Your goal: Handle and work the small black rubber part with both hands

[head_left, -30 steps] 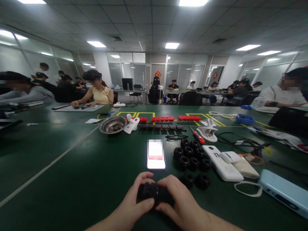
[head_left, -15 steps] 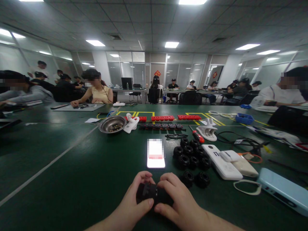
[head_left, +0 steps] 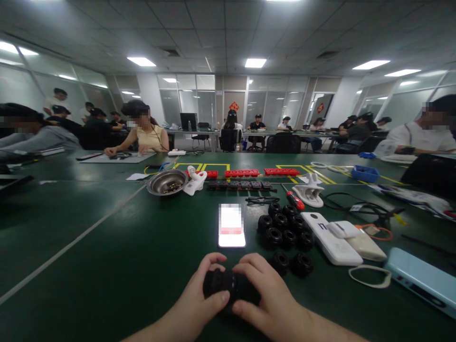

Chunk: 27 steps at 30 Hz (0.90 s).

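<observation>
Close to the table's front edge, my left hand is wrapped round a chunky black toy wheel. My right hand grips a similar black piece pressed against it, partly covered by the fingers; where the two meet is hard to make out. More black toy wheels lie in a cluster to the right of my hands, two of them a little nearer. Just beyond my fingers lies a phone with its screen lit.
Red strips and a dark row of parts lie farther back, near a metal bowl of small pieces. To the right are a screwdriver, a white power bank and a light-blue box. Other people sit around.
Both hands keep hold of the black pieces, with the right hand shifted very slightly to the right. The whole view has moved a little; the table items stay put.
</observation>
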Available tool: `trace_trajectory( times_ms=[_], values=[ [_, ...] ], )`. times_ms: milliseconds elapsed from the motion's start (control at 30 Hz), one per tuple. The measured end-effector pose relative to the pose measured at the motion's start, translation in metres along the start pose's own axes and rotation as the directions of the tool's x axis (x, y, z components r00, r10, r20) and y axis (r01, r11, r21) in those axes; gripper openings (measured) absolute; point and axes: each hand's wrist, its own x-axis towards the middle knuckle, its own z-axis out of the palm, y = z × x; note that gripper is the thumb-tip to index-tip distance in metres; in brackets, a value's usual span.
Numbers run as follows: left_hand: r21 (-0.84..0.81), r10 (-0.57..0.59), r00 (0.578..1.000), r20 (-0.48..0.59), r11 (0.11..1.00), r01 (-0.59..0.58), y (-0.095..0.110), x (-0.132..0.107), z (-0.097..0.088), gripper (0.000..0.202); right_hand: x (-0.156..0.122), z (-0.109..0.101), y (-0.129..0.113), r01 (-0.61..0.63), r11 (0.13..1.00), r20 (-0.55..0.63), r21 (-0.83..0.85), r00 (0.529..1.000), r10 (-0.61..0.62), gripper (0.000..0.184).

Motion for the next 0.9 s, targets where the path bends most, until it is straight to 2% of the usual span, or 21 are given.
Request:
trace_trajectory(
  times_ms=[133,267,433,500,600,700,900],
  values=[
    [-0.005,0.030,1.000,-0.005,1.000,-0.030,0.0018,0.0012,0.0014,0.062,-0.0017,0.0028,0.0016,0.089,0.996,-0.031,0.014,0.996,-0.088,0.038],
    [0.016,-0.022,1.000,0.011,1.000,0.022,0.0025,0.0047,-0.0003,0.049,-0.0038,0.0035,0.0007,0.155,0.988,-0.050,-0.003,0.987,-0.155,0.039],
    [0.001,-0.019,1.000,-0.004,1.000,0.019,0.0037,0.0031,-0.0004,0.041,-0.0030,0.0016,-0.0004,0.065,0.998,-0.037,0.006,0.997,-0.065,0.049],
    [-0.015,-0.025,0.999,-0.025,1.000,0.025,0.0030,0.0023,0.0003,0.048,-0.0020,0.0011,0.0006,0.016,1.000,-0.045,0.010,0.999,-0.016,0.049],
    [-0.016,-0.013,0.997,-0.075,1.000,0.011,0.0013,0.0018,0.0012,0.066,-0.0005,0.0011,0.0029,-0.010,1.000,-0.030,0.004,0.999,0.011,0.034],
    [-0.003,0.015,0.998,-0.068,1.000,-0.016,0.0004,0.0017,0.0012,0.073,-0.0003,0.0021,0.0043,-0.007,1.000,-0.032,0.001,0.999,0.007,0.028],
    [-0.035,-0.050,0.998,-0.023,0.998,0.050,-0.0022,0.0061,0.0005,0.063,-0.0035,0.0051,0.0035,0.089,0.996,-0.043,0.011,0.995,-0.088,0.042]
  ],
)
